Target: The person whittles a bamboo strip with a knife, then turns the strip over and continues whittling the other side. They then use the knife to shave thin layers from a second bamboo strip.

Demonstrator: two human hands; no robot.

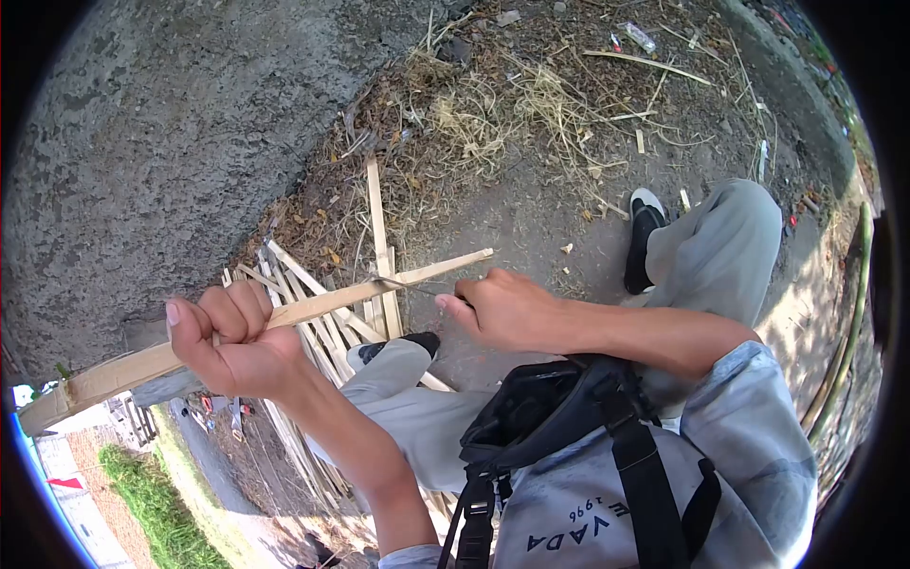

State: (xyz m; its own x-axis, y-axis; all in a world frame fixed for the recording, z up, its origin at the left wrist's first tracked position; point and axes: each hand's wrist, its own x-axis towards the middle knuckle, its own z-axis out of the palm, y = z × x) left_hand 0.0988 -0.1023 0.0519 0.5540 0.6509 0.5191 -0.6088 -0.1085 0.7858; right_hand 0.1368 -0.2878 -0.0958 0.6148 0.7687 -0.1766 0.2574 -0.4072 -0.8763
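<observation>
Above bare, straw-littered ground (531, 223), the left hand (227, 341) is curled around a long, flat, pale strip of split wood (327, 302), which slants across the view, wider at its left end. The right hand (502, 308) grips a thin metal blade (412, 286) against the strip's narrower part. Straight, smooth slats (308, 356) lie piled below.

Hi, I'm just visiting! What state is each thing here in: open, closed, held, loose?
Left hand: closed around the long strip
Right hand: closed on a thin tool
Long strip: held at a slant
Thin tool: meeting the strip
Black bag: open
Other strips: loosely piled
Straw: dry, scattered
</observation>
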